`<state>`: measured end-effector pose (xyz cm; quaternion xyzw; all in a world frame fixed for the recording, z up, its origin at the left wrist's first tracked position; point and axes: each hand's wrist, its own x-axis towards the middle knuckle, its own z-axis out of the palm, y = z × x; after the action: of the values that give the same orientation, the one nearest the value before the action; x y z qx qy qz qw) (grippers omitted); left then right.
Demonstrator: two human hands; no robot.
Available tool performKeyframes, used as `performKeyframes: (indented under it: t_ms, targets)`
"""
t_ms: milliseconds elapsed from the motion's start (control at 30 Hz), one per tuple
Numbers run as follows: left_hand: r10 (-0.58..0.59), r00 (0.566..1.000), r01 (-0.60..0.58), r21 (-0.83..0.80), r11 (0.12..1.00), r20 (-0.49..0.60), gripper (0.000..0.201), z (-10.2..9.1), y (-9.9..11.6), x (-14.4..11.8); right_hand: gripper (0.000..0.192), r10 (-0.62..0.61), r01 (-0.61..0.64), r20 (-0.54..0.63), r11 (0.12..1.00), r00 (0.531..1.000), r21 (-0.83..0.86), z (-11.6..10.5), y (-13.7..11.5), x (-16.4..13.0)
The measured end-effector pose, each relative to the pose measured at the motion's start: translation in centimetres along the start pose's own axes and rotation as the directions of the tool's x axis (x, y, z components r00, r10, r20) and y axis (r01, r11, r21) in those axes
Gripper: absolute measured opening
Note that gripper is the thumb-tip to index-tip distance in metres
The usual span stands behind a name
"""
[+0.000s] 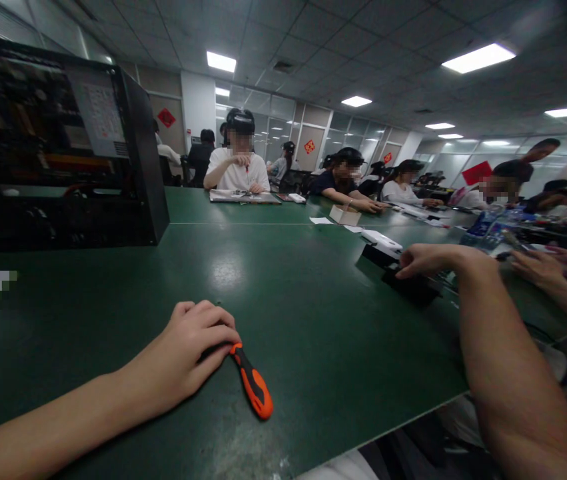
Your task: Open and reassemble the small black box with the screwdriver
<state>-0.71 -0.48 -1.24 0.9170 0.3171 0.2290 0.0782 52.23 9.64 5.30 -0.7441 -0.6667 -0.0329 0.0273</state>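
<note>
my two hands are well apart over the smooth dark green bench [328, 320]. taking my view as a clock face, my left hand [203, 347] rests palm down at seven o'clock, thumb and fingers drawn together on the inner end of an orange and black screwdriver-like tool with a rounded grip [254, 387]. the grip lies toward six o'clock, pointing back at me, and its shaft is hidden under my fingers. my right hand [426, 259] reaches out at three o'clock, fingers curled down beside a flat-sided black piece [380, 256] topped by a small white rounded box [382, 241]; i can't make out whether it grips anything. the big black box-shaped computer case [143, 160] stands at ten o'clock, cables and parts visible in its side, with neither hand touching it. as i judge it, little is done here: the tool is in my grasp, but i see no screw or part at its hidden tip. what is left i can't read from this. at eleven o'clock a person in a white top [238, 167] works across the bench, and at two o'clock sits a small pale open-topped carton [345, 215].
</note>
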Motion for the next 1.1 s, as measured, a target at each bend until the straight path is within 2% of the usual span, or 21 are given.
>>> performKeyframes:
  t_ms: [67, 100, 133, 200, 233, 267, 333, 433, 500, 533, 600, 667, 733, 800, 900, 1000, 1067, 1100]
  targets:
    - [-0.001, 1.000, 0.001, 0.001, 1.000, -0.007, 0.027, 0.0, 0.1, 0.0, 0.017, -0.106, 0.098, 0.185, 0.994, 0.977, 0.050, -0.1, -3.1, 0.2]
    - [-0.002, 1.000, 0.002, -0.009, 1.000, -0.007, 0.026, -0.1, 0.1, 0.0, 0.018, -0.168, 0.154, 0.235, 0.985, 0.957, 0.079, 0.0, -4.9, 0.1]
    - [-0.001, 1.000, 0.001, -0.024, 1.000, -0.004, 0.026, -0.1, 0.1, 0.0, 0.021, -0.231, 0.211, 0.251, 0.972, 0.940, 0.104, 0.0, -7.0, -0.1]
    - [0.010, 1.000, -0.009, -0.061, 0.998, 0.018, 0.024, -0.2, 0.1, 0.0, 0.030, -0.373, 0.347, 0.213, 0.925, 0.903, 0.153, 0.5, -11.3, -1.1]
    - [0.020, 0.999, -0.017, -0.078, 0.997, 0.036, 0.023, -0.3, 0.1, 0.0, 0.033, -0.463, 0.434, 0.173, 0.882, 0.869, 0.183, 0.8, -13.5, -1.8]
    - [0.030, 0.998, -0.025, -0.094, 0.995, 0.055, 0.022, -0.5, 0.1, 0.0, 0.034, -0.590, 0.562, 0.099, 0.799, 0.802, 0.213, 1.2, -15.6, -2.6]
    - [0.035, 0.997, -0.027, -0.121, 0.992, 0.069, 0.020, -0.7, 0.2, 0.1, 0.034, -0.758, 0.736, -0.038, 0.618, 0.651, 0.276, 2.2, -19.3, -4.6]
    - [-0.037, 0.997, 0.025, -0.178, 0.984, -0.061, 0.015, -1.0, 0.4, 0.2, 0.043, -0.862, 0.872, -0.216, 0.389, 0.459, 0.298, 3.7, -23.2, -7.8]
    - [-0.110, 0.982, 0.071, -0.241, 0.968, -0.152, 0.013, -1.0, 0.6, 0.3, 0.056, -0.874, 0.909, -0.306, 0.287, 0.377, 0.301, 4.5, -24.8, -9.5]
    - [-0.159, 0.971, 0.105, -0.276, 0.955, -0.181, 0.012, -1.0, 0.7, 0.3, 0.062, -0.866, 0.916, -0.354, 0.242, 0.352, 0.319, 4.7, -25.4, -10.2]
    - [-0.220, 0.953, 0.140, -0.337, 0.931, -0.211, 0.012, -1.0, 0.9, 0.4, 0.069, -0.823, 0.910, -0.461, 0.149, 0.331, 0.387, 5.0, -26.3, -11.2]
    - [-0.235, 0.949, 0.144, -0.374, 0.916, -0.210, 0.012, -1.0, 1.0, 0.5, 0.060, -0.772, 0.892, -0.544, 0.065, 0.328, 0.447, 5.0, -26.7, -11.7]
    - [-0.226, 0.954, 0.135, -0.392, 0.910, -0.196, 0.013, -1.0, 1.2, 0.4, 0.042, -0.740, 0.861, -0.565, 0.035, 0.364, 0.508, 4.8, -26.7, -11.9]
    - [-0.223, 0.956, 0.134, -0.393, 0.910, -0.192, 0.014, -1.0, 1.2, 0.4, 0.029, -0.697, 0.816, -0.561, 0.059, 0.446, 0.575, 4.5, -26.4, -11.8]
    - [-0.239, 0.951, 0.153, -0.371, 0.916, -0.197, 0.018, -0.9, 1.0, 0.4, 0.022, -0.522, 0.696, -0.570, 0.066, 0.635, 0.715, 4.2, -25.6, -11.2]
    - [-0.292, 0.946, 0.223, -0.373, 0.901, -0.138, 0.040, -0.8, 0.7, 0.7, 0.029, -0.324, 0.535, -0.533, -0.091, 0.781, 0.840, 4.1, -25.0, -10.0]
    - [-0.344, 0.938, 0.299, -0.388, 0.872, -0.050, 0.048, -0.9, 0.6, 0.9, 0.036, -0.248, 0.457, -0.492, -0.188, 0.834, 0.869, 4.0, -24.6, -9.0]
    - [-0.368, 0.930, 0.335, -0.394, 0.856, -0.008, 0.048, -0.9, 0.6, 1.1, 0.039, -0.221, 0.436, -0.475, -0.204, 0.852, 0.877, 3.9, -24.4, -8.6]
